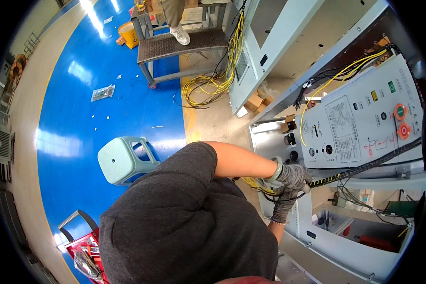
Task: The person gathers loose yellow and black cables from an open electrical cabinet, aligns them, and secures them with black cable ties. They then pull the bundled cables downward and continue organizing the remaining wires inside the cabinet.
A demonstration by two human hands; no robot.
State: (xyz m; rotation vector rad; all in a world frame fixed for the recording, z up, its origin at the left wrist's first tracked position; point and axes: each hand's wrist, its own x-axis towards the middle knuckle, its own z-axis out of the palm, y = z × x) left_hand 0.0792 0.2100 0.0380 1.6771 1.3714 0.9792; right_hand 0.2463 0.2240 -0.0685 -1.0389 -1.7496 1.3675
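Observation:
A thick cable bundle (364,167) in black spiral wrap, with yellow wires showing through, slants down from the cabinet's right side to my hands. My left hand (293,176), in a grey knitted glove, is closed round its lower end. Just below and touching it, my right hand (284,203), gloved alike, is closed at the same end; its fingers are partly hidden. Loose yellow and black wires (260,186) come out on the left side of my hands. Behind the bundle is a light grey control panel (326,113) with red and green buttons and a printed diagram.
Open cabinet frames (270,52) rise at the upper right. A coil of yellow wire (199,90) lies by a metal step platform (184,45), where another person's leg (174,14) shows. A pale green stool (123,161) and a red tool cart (87,251) stand on the left.

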